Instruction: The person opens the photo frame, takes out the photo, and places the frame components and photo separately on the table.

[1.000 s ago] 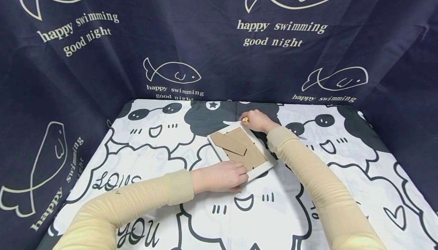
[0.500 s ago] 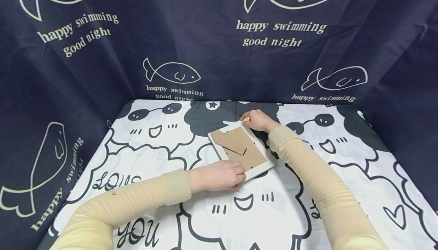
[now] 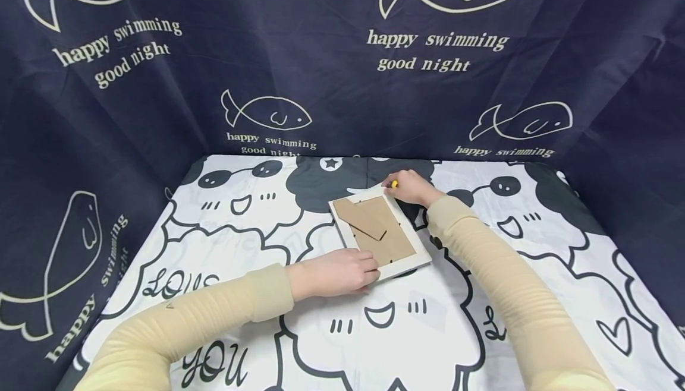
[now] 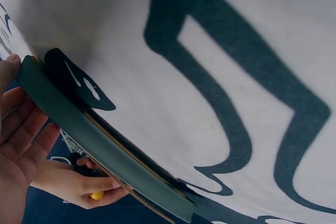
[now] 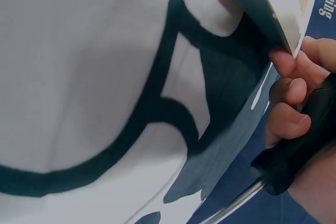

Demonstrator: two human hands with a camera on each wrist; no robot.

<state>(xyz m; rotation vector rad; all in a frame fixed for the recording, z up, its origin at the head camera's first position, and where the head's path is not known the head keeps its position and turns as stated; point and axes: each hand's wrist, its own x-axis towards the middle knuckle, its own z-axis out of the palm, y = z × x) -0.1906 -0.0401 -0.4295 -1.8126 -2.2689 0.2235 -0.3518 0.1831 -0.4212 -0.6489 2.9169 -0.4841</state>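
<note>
A white picture frame, its brown backing board and stand facing up, sits at a slant close over the cloth. My left hand grips its near left corner, thumb on one side and fingers on the other. At the far corner my right hand pinches the frame with its fingertips. That same hand also holds a screwdriver against the palm; its black handle and metal shaft show in the right wrist view. Only the yellow handle end is visible from the head view.
A white cloth with black cartoon sheep covers the table. Dark blue curtains printed with fish and lettering hang behind it and along both sides.
The frame has turned slightly clockwise between my hands. My right hand has shifted a little to the right, my left hand slightly left. Both grips stay on the frame.
</note>
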